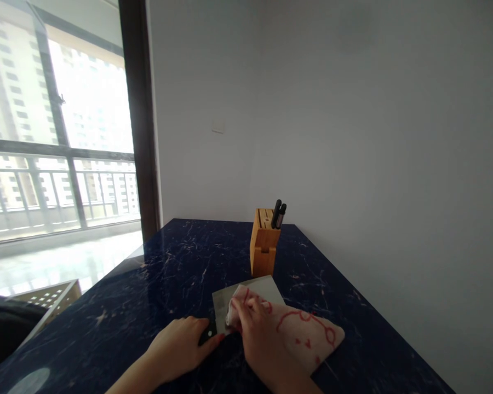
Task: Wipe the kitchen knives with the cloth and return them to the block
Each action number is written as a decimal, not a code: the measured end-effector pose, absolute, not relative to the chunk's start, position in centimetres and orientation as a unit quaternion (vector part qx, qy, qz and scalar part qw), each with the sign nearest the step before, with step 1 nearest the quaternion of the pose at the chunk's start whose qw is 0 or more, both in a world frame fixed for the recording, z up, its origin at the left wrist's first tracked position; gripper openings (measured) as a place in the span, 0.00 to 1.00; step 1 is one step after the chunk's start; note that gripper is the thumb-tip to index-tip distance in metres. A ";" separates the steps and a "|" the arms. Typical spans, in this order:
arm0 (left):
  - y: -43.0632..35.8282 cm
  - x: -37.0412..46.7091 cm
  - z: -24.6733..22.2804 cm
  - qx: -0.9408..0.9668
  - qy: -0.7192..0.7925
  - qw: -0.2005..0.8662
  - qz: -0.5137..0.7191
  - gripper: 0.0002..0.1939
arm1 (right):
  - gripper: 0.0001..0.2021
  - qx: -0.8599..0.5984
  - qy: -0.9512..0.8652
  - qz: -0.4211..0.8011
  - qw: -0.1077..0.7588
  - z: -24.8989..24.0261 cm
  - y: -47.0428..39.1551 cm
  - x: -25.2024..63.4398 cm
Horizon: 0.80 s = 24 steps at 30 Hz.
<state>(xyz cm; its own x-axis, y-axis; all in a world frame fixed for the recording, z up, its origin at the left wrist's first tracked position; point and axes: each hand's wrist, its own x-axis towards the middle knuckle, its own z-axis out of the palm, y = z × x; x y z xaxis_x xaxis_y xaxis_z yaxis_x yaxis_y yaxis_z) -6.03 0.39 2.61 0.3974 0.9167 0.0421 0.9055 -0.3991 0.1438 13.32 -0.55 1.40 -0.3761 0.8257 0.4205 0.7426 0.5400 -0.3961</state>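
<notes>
From my remote seat I am looking down at a broad cleaver (276,291) that is lying flat on the dark blue worktop (172,284), just in front of the wooden knife block (264,249). The left hand (183,345) is closing around its black handle, thumb and fingers wrapping it so that only a bit with a pale rivet is showing. The right hand (257,328) is pinching a bunched fold of pale cloth (312,335) with red markings, fingers curling together, and is pressing it on the blade near the handle end; the rest of the cloth is spreading over the blade and off to the right. Two black handles (277,214) are standing up from the block.

I am expecting the cleaver to be stiff and fairly heavy, its weight sitting in the wide blade, with smooth metal sliding easily on the polished stone. So I am favouring the handle as the only safe hold. I am guessing that the sharp edge is facing the block, though I am not seeing it clearly. The cloth is looking soft, light and floppy; I am trusting a thick, folded wad between fingers and steel.
</notes>
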 end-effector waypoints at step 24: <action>0.0 -5.7 2.1 0.853 0.519 0.018 0.051 0.24 | 0.29 -0.429 -0.845 0.058 0.315 0.7 0.2 13.6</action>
<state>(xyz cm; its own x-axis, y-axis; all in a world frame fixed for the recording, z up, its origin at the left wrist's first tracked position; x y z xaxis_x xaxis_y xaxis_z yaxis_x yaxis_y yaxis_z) -5.71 -0.02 2.12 0.4553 0.8877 0.0688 0.8839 -0.4599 0.0845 13.62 0.20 0.65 -0.4340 0.7614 0.4816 0.6882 0.6252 -0.3682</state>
